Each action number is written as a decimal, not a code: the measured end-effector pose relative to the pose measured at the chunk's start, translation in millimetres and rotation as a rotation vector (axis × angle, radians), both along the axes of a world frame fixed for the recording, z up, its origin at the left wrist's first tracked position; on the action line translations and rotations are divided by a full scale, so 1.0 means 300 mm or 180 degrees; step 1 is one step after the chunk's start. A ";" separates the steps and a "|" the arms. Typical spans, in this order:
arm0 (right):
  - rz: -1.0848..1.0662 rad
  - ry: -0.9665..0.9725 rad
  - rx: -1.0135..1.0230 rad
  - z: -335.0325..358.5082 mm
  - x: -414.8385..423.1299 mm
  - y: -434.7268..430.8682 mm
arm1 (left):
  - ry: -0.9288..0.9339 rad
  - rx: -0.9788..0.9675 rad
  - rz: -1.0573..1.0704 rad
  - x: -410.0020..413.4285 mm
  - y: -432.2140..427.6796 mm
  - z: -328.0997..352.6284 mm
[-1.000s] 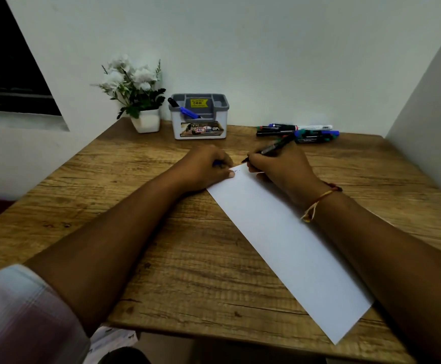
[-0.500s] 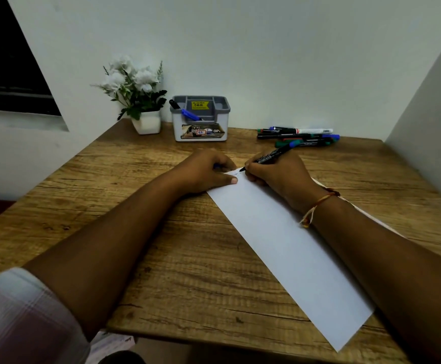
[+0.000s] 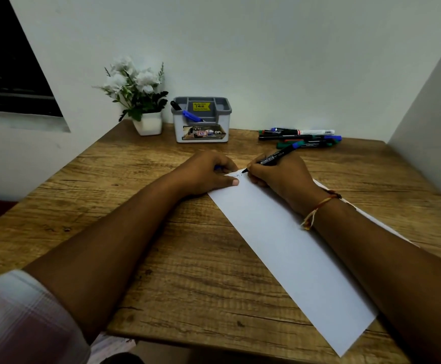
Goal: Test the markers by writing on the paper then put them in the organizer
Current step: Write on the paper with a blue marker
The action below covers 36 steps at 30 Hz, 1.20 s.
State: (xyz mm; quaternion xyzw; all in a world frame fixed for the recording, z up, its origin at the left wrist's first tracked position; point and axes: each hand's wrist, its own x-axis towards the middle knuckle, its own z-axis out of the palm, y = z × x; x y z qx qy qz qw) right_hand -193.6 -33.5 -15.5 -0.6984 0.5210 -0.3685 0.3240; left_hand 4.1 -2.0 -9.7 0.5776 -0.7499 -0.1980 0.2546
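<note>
Writing right now: right hand (image 3: 280, 177) grips a black marker (image 3: 276, 156), fingers curled tight round the lower barrel. The tip touches the far corner of the paper (image 3: 293, 253). The marker is slim with a black body and white print along the barrel. Its blue back end tilts up and away toward the loose markers (image 3: 299, 137). A small faint scrawl (image 3: 236, 176) sits on the paper just beside the tip, too small to read.

The paper is a long white sheet lying flat on the wooden tabletop (image 3: 182, 261), running diagonally from the hands to the near right edge. The right forearm rests across it.

Left hand (image 3: 206, 174) is on the tabletop at the paper's far left corner, thumb pressed flat on the paper edge. Its other fingers are curled in, with a blue piece (image 3: 217, 168) peeking out of them. Cannot tell if it is a cap.

The loose markers lie in a row near the back right of the tabletop, touching each other. They are mostly black barrels with blue, green and red ends, plus one white barrel.

The organizer (image 3: 201, 127) stands at the back centre, a white box with a grey divided top, a yellow price sticker and a label on the front. Two markers already lean in its left side, one black-capped (image 3: 175, 105) and one blue (image 3: 191, 116).

A white potted plant (image 3: 140, 98) stands just left of the organizer. There is a thread band (image 3: 319, 208) on the right wrist and a checked sleeve (image 3: 17, 319) on the left arm.
</note>
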 end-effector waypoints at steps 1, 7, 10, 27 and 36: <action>-0.0001 -0.0007 0.0017 0.000 0.001 0.000 | -0.0003 -0.0004 -0.0007 0.000 -0.001 -0.001; 0.0009 0.0066 0.0011 0.013 -0.001 0.010 | -0.0064 -0.0030 -0.0016 0.003 -0.010 -0.008; -0.0029 0.0059 0.0006 0.015 -0.004 0.009 | -0.0067 -0.0037 -0.0026 0.002 -0.008 -0.003; -0.0106 0.0091 -0.0081 0.001 -0.002 -0.002 | -0.0076 -0.0013 -0.0019 0.000 -0.007 -0.004; -0.0101 -0.0015 -0.0044 0.005 -0.009 -0.002 | -0.0071 -0.0015 -0.0010 0.000 -0.005 -0.003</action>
